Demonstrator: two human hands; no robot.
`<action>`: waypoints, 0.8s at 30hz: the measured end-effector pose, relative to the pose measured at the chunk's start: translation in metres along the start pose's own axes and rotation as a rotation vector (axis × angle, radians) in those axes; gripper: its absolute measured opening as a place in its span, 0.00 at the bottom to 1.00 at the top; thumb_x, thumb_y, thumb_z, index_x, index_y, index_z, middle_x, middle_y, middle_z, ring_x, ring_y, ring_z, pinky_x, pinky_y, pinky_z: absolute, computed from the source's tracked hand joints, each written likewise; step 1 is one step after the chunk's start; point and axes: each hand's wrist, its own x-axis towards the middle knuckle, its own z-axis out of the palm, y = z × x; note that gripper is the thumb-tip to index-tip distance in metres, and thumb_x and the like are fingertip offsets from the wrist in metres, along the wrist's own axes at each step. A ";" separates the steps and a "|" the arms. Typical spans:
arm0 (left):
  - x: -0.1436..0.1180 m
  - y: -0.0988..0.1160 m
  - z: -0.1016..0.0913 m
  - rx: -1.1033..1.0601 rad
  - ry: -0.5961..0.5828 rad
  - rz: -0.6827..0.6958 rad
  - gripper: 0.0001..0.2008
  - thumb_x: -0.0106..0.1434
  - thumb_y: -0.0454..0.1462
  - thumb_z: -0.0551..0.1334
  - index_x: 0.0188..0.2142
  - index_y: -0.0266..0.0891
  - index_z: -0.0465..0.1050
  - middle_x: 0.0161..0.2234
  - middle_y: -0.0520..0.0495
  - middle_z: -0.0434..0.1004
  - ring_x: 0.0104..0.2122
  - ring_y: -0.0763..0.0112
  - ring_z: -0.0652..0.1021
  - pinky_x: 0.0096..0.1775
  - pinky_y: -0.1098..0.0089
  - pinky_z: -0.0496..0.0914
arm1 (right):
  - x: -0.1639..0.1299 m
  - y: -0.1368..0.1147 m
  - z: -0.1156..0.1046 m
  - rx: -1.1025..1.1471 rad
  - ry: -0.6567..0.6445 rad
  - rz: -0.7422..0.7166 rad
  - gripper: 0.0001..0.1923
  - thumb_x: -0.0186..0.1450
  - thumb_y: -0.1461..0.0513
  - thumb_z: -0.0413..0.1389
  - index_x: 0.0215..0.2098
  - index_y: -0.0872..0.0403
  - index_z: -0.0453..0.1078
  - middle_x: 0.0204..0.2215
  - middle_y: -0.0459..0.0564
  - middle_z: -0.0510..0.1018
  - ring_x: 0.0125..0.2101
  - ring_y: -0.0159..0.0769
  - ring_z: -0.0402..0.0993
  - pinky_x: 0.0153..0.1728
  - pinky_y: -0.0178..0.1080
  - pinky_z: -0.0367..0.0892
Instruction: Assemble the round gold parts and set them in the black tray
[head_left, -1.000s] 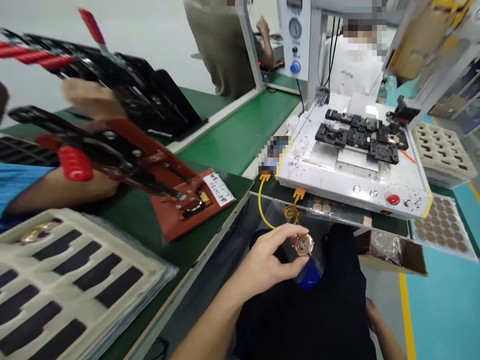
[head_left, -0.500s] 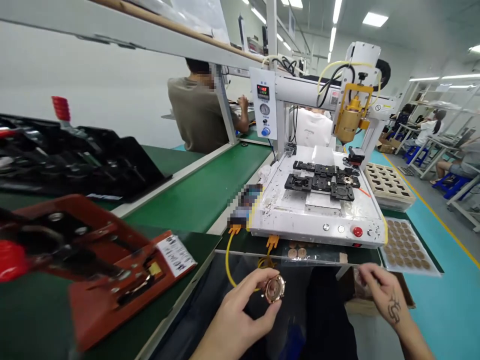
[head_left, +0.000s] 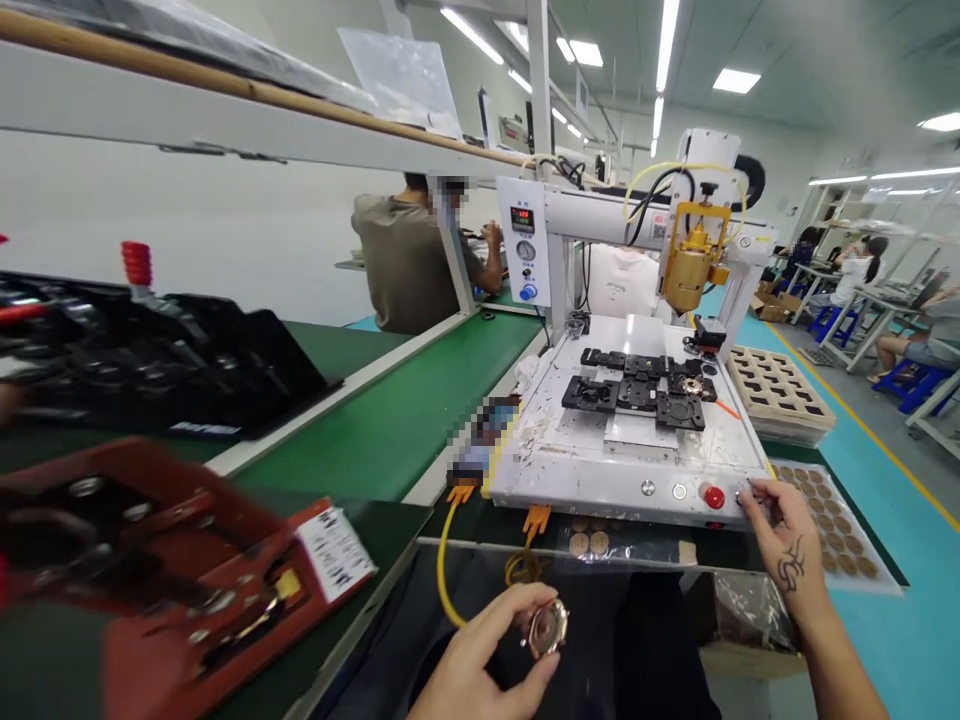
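- Left hand (head_left: 480, 665): one, low in view above the lap, thumb and fingers closed around one watch case (head_left: 546, 628).
- Watch case: one; round, rose-gold, its face turned up, held clear of the surface.
- Right hand (head_left: 784, 548): one, fingers loosely spread and holding nothing, fingertips at the front right corner of the white machine base (head_left: 600, 475), just beside one red button (head_left: 714, 496).
- Machine base: one, carrying a cluster of black fixtures (head_left: 645, 385); one brass-coloured dispensing head (head_left: 688, 268) hangs above.
- Round brown discs (head_left: 589, 543): two, under the clear shelf in front of the base.
- Red clamp jig (head_left: 187, 570): one, on the green surface (head_left: 405, 400) at left, blurred.
- Disc tray (head_left: 832, 520): one, right of the base; its count cannot be told.
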 end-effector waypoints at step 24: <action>0.059 -0.060 0.063 -0.104 -0.489 0.099 0.21 0.55 0.29 0.73 0.49 0.40 0.79 0.69 0.35 0.75 0.72 0.46 0.70 0.76 0.45 0.55 | -0.078 -0.080 0.125 0.149 -0.510 -0.390 0.16 0.78 0.68 0.51 0.57 0.51 0.78 0.42 0.56 0.82 0.43 0.50 0.79 0.47 0.52 0.79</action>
